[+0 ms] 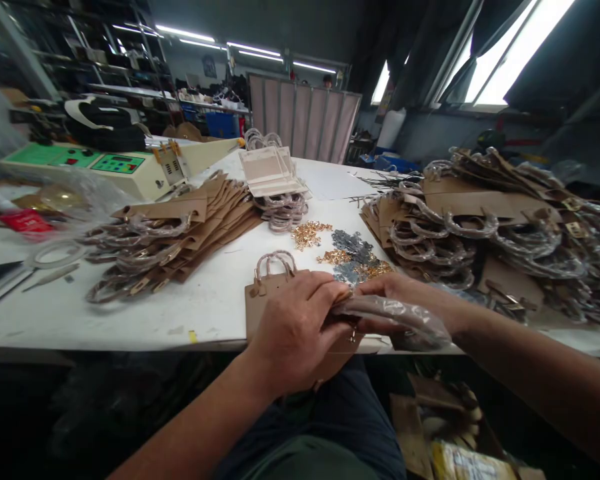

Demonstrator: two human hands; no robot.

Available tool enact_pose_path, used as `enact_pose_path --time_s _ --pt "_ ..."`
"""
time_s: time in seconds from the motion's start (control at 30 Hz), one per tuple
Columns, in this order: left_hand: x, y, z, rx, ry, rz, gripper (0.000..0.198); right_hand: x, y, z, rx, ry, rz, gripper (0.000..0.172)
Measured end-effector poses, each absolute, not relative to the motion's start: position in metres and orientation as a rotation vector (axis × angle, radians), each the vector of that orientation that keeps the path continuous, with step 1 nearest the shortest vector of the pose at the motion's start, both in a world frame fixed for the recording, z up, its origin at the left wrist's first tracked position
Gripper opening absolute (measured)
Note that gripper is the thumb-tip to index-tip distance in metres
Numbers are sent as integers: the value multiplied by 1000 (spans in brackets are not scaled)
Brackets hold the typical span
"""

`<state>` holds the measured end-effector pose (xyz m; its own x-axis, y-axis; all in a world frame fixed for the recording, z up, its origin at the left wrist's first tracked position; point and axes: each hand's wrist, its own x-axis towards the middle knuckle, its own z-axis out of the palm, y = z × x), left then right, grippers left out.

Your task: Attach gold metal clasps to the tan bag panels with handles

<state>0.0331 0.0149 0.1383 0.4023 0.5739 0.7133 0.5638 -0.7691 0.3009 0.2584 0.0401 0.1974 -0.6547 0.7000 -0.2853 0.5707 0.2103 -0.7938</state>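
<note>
My left hand (295,327) lies with curled fingers on a flat brown paper bag (260,300) at the near edge of the white table (130,313). The bag's plastic-wrapped handles (275,262) point away from me. My right hand (405,293) pinches the bag's right side, where a strip of clear plastic wrap (395,313) crosses its fingers. Both hands meet over the bag. Just beyond them lie small heaps of gold clasps (310,233) and grey metal parts (353,250).
A fanned stack of brown bags (180,227) lies at the left and a big heap of bags (505,220) at the right. A pale bag pile (273,173) sits further back. A green-panelled machine (115,167) stands at the far left. Boxes (450,433) sit under the table.
</note>
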Motion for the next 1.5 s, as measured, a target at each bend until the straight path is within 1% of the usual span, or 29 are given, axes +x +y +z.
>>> enact_pose_path --time_s 0.07,0.13,0.2,0.3,0.4,0.57,0.67,0.9,1.1,1.23,1.37,1.47,1.5 --pt "28 17 145 2751 1042 1169 20 255 40 198 -1296 -2295 1477 26" --pt "25 18 148 2841 1038 1080 16 251 37 198 -1367 -2238 1509 23" --pt "25 17 150 2905 1000 1066 13 248 34 196 -1398 -2236 1478 18" --pt "27 16 148 2961 938 1048 15 247 30 192 -1392 -2307 1366 12" --pt "30 14 143 2973 906 1010 16 246 25 188 -1425 -2342 1248 11" --pt "28 6 137 2970 803 1122 26 240 8 189 -1439 -2385 914 21" --pt "24 -1 134 2980 753 1203 26 236 -3 192 -1448 -2395 770 20" --pt "17 -8 123 2977 631 1319 13 233 -10 187 -1434 -2393 707 18" --pt "14 -11 125 2931 711 1227 14 232 -12 182 -1445 -2336 765 13" --pt "14 -10 127 2892 760 1227 11 233 -13 181 -1373 -2427 578 11" --pt "14 -9 126 2880 754 1242 14 237 -13 178 -1203 -2592 357 8" --pt "14 -9 123 2883 716 1231 13 239 -10 174 -1123 -2604 410 6" --pt "14 -10 122 2882 701 1231 13 239 -9 173 -1114 -2583 453 9"
